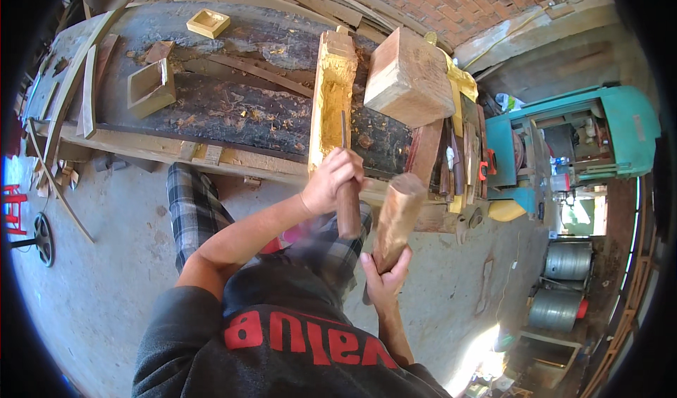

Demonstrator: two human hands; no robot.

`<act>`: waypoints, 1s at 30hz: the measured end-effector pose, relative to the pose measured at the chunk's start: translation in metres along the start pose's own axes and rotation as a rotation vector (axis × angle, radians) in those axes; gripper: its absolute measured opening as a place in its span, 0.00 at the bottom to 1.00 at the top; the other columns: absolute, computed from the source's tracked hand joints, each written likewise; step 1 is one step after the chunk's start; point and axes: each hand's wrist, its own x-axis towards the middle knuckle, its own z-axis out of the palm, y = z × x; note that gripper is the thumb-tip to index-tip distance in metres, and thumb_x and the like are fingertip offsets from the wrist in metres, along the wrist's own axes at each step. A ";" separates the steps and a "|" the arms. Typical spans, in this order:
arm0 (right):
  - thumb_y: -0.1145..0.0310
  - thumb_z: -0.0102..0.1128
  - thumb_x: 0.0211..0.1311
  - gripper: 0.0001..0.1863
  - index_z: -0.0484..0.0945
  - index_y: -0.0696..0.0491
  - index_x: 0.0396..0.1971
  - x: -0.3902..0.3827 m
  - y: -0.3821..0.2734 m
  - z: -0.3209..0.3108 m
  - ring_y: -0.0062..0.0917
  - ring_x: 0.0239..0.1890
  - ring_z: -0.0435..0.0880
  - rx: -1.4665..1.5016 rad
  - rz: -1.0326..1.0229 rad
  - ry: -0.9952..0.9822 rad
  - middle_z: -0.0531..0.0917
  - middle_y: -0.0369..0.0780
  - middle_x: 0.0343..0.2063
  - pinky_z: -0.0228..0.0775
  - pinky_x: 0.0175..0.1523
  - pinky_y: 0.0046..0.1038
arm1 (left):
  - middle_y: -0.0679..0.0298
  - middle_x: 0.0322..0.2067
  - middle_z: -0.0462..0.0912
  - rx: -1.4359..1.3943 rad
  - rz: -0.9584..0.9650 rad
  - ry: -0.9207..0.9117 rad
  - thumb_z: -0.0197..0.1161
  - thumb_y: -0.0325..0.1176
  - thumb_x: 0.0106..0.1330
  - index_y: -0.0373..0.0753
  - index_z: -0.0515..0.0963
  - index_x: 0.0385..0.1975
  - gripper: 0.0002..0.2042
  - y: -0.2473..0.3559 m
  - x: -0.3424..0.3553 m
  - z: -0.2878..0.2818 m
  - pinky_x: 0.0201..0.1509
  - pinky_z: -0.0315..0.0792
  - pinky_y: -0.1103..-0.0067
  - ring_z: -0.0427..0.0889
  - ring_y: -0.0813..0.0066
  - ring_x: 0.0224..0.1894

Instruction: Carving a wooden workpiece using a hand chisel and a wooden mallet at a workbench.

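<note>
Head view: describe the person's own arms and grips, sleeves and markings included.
The left grip and right grip are bare; no gloves or wristbands show. The left sleeve is short, dark grey and plain; the right sleeve is dark too, mostly cut off by the lower edge. Red lettering marks the shirt's front. No cables show on either arm.

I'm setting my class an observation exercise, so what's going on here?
A person is at a dark wooden bench, with a hollowed piece of yellow wood lying across it. The left grip holds a wooden-handled chisel, its blade over the hollow; whether the tip touches is unclear. The right grip holds a round wooden mallet, its head apart from the chisel. A big pale block sits to the right of the hollowed piece.
</note>
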 end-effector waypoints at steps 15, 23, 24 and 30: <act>0.70 0.72 0.54 0.24 0.69 0.56 0.47 0.003 -0.029 -0.052 0.21 0.36 0.75 -0.524 -0.470 -0.208 0.77 0.37 0.29 0.68 0.43 0.26 | 0.61 0.31 0.73 0.024 -0.246 -0.009 0.71 0.34 0.59 0.43 0.70 0.30 0.12 0.024 0.023 0.011 0.42 0.67 0.67 0.72 0.55 0.36; 0.72 0.72 0.52 0.21 0.73 0.59 0.44 0.012 -0.038 -0.049 0.35 0.30 0.84 -0.377 -0.606 -0.257 0.82 0.44 0.26 0.75 0.37 0.33 | 0.62 0.32 0.74 0.044 -0.177 0.003 0.71 0.31 0.58 0.44 0.72 0.30 0.11 0.012 0.007 0.008 0.42 0.68 0.66 0.73 0.55 0.38; 0.72 0.72 0.52 0.21 0.73 0.59 0.44 0.007 -0.020 -0.045 0.35 0.30 0.84 -0.385 -0.602 -0.246 0.82 0.44 0.26 0.75 0.37 0.33 | 0.62 0.32 0.74 0.034 -0.169 -0.001 0.71 0.31 0.58 0.44 0.72 0.30 0.11 0.013 0.008 0.012 0.42 0.68 0.66 0.73 0.55 0.38; 0.66 0.77 0.50 0.33 0.66 0.63 0.51 -0.015 -0.020 -0.013 0.33 0.45 0.82 0.063 0.121 0.003 0.82 0.42 0.33 0.73 0.48 0.33 | 0.62 0.33 0.74 0.013 -0.113 -0.061 0.69 0.30 0.55 0.43 0.71 0.31 0.11 0.001 -0.013 0.012 0.42 0.68 0.67 0.73 0.55 0.38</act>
